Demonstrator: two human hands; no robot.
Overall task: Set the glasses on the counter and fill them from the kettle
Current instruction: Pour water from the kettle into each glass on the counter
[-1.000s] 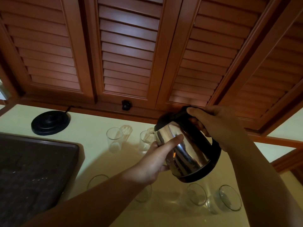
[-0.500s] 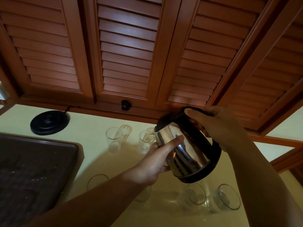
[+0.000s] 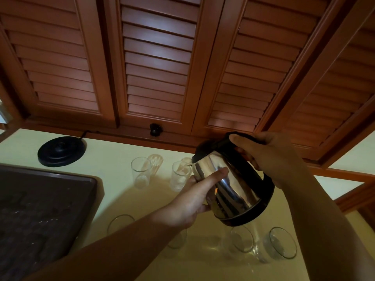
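A steel kettle (image 3: 233, 185) with a black lid and base is tilted to the left, its spout just over a clear glass (image 3: 179, 177) on the pale counter (image 3: 113, 179). My right hand (image 3: 269, 157) grips the black handle. My left hand (image 3: 194, 197) supports the kettle's shiny side, thumb laid along the metal. A second upright glass (image 3: 140, 172) stands left of the first one. Several more glasses stand nearer to me: one (image 3: 119, 223) by my left forearm, two (image 3: 242, 239) (image 3: 283, 242) below the kettle. Whether water is flowing is too small to tell.
The kettle's round black power base (image 3: 60, 151) sits at the back left with its cord. A dark tray (image 3: 40, 209) fills the left side. Brown louvred cabinet doors (image 3: 158, 63) hang above, with a black knob (image 3: 155, 129) at the lower edge.
Almost nothing has moved. The kettle stays tilted over the same glass with both hands in the same hold.
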